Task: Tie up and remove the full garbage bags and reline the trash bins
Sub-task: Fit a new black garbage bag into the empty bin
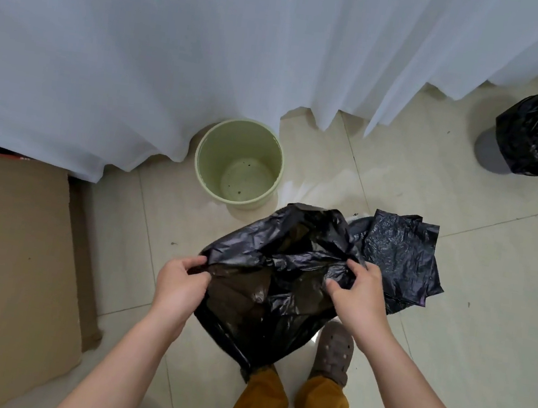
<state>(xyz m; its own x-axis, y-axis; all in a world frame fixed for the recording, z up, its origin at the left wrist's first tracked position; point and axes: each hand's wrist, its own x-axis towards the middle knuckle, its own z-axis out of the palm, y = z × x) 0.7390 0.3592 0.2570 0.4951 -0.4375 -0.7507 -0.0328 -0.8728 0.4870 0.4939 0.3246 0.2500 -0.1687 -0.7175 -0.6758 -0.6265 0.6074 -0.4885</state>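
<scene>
Relining step: left hand (180,286) and right hand (357,294) each grip the thin black plastic bag (270,280) mouth, pinched; next, judged, spread it over the empty pale-green round bin (211,150).

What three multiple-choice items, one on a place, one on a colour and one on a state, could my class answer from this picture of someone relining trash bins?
1. Where does the unlined bin stand?
A. at the hem of the white curtain
B. on the cardboard box
C. behind the person's feet

2. What colour is the unlined bin?
A. red
B. pale green
C. black

3. What state is the black bag held by the left hand and right hand in?
A. knotted shut
B. rolled tight
C. pulled open at its mouth

Answers: 1 A, the curtain's edge touches its rim. 2 B, its wall and floor are pale green. 3 C, each hand pinches one side of the rim and the inside shows.
</scene>
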